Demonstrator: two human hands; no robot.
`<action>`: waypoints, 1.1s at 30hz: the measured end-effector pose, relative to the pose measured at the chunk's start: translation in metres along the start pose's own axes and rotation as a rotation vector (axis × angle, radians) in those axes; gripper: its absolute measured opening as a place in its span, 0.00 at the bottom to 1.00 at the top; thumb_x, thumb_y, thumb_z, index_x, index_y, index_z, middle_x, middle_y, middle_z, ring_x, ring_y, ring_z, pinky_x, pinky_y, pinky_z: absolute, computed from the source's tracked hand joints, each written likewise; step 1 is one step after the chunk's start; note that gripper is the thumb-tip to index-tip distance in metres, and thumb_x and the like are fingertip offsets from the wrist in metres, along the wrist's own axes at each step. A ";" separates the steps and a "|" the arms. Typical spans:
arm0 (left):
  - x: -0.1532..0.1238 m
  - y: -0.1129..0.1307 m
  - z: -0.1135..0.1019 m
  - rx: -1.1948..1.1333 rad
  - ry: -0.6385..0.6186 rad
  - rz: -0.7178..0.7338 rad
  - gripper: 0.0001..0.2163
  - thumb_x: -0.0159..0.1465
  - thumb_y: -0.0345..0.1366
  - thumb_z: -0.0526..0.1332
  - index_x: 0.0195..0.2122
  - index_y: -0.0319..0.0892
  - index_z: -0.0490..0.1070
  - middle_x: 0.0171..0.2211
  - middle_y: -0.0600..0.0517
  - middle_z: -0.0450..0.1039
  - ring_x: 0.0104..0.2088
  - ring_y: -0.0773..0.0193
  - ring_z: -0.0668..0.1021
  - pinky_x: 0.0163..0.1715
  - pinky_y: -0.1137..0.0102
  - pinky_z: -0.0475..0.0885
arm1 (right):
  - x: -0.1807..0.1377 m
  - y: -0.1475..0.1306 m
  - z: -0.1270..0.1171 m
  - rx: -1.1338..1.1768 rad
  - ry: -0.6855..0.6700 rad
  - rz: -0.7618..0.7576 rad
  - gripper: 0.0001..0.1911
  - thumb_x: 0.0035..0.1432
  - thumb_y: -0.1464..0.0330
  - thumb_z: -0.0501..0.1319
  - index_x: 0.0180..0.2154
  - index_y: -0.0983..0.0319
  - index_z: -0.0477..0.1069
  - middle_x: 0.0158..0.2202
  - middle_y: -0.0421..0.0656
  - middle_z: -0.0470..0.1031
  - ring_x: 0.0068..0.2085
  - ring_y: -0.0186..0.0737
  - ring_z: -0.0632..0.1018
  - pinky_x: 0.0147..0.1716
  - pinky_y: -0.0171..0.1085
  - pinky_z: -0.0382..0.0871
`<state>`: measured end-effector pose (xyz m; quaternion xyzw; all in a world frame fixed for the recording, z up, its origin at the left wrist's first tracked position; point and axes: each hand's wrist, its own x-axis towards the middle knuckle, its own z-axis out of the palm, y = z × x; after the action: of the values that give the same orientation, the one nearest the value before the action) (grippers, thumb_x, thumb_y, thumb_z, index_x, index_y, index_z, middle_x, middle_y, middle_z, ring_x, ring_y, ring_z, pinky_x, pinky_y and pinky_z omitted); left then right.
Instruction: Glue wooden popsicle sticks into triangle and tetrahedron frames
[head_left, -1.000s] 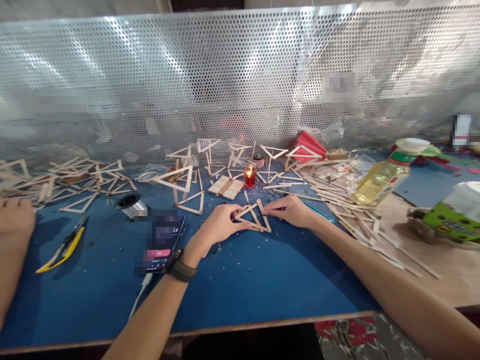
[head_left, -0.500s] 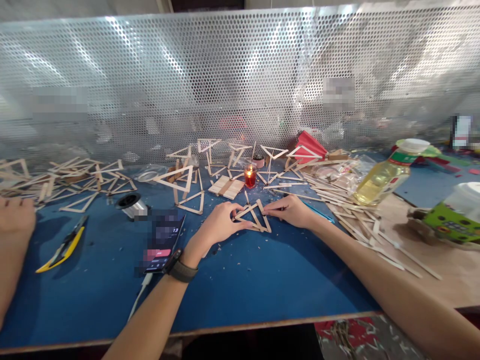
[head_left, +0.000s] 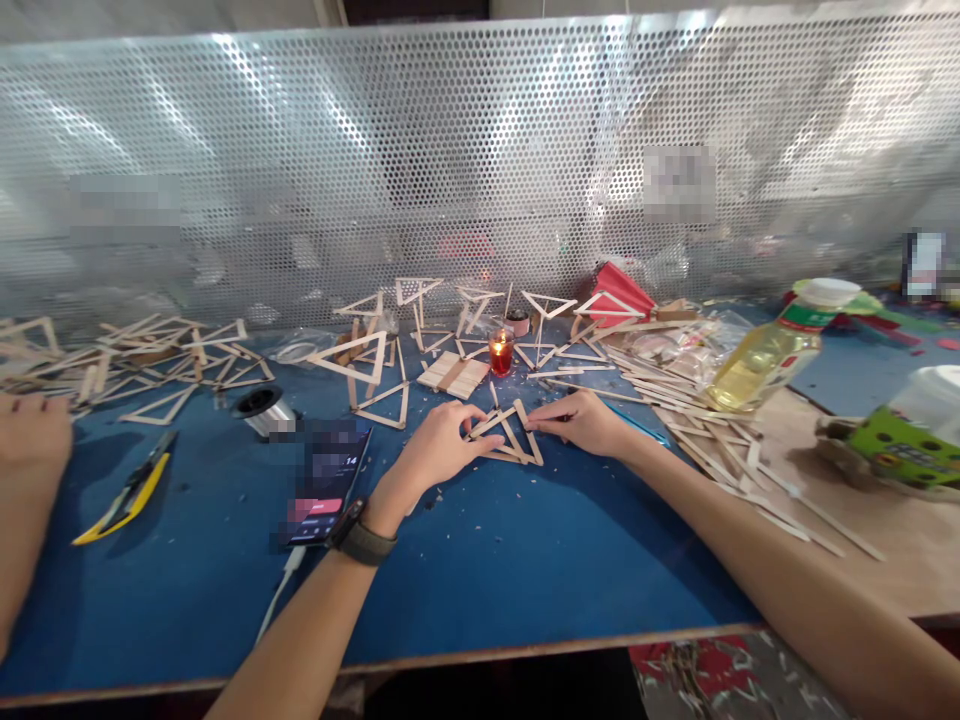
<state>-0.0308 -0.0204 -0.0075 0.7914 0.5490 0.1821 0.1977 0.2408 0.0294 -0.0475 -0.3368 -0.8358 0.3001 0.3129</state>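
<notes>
My left hand (head_left: 442, 442), with a dark watch on its wrist, pinches the left side of a small wooden stick frame (head_left: 513, 440) made of joined triangles. At the frame's right side, my right hand (head_left: 577, 420) has its thumb and fingers pressed together at a stick near the top joint. Whether those fingertips grip the stick or something smaller on it is hard to make out. Just behind the frame burns a candle in a red glass (head_left: 500, 354). Left of the candle lies a bundle of flat sticks (head_left: 454, 375) with a band around it.
A phone (head_left: 330, 485) on a cable, a wire spool (head_left: 266, 411) and a yellow cutter (head_left: 127, 492) lie to the left. Another person's hand (head_left: 34, 440) rests at the far left. Loose sticks (head_left: 720, 430), an oil bottle (head_left: 780, 345) and finished stick frames (head_left: 382, 385) surround the workspace.
Almost nothing differs. Both hands stay in place on the stick frame, and the number on the phone's screen has gone from 13 to 14.
</notes>
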 end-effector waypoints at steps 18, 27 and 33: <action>0.000 -0.002 0.003 0.026 -0.028 0.008 0.29 0.64 0.63 0.57 0.52 0.43 0.77 0.40 0.44 0.74 0.38 0.54 0.76 0.35 0.64 0.69 | -0.001 -0.002 0.000 0.003 0.001 0.029 0.14 0.65 0.56 0.63 0.42 0.55 0.85 0.41 0.40 0.85 0.28 0.39 0.82 0.27 0.35 0.77; -0.001 -0.001 0.003 0.036 -0.040 -0.008 0.30 0.64 0.63 0.57 0.52 0.44 0.77 0.42 0.42 0.76 0.40 0.51 0.77 0.36 0.63 0.70 | -0.001 -0.001 0.001 0.008 -0.001 0.023 0.14 0.65 0.56 0.63 0.42 0.55 0.85 0.41 0.40 0.85 0.29 0.38 0.83 0.29 0.34 0.78; -0.001 -0.001 0.003 0.050 -0.027 0.019 0.28 0.65 0.62 0.57 0.49 0.43 0.78 0.40 0.43 0.76 0.40 0.52 0.76 0.35 0.64 0.69 | -0.001 0.003 0.001 0.001 -0.007 0.038 0.14 0.65 0.57 0.63 0.41 0.55 0.85 0.41 0.40 0.85 0.26 0.37 0.81 0.25 0.34 0.76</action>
<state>-0.0300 -0.0213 -0.0109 0.8036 0.5432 0.1598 0.1835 0.2417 0.0304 -0.0507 -0.3513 -0.8302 0.3076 0.3045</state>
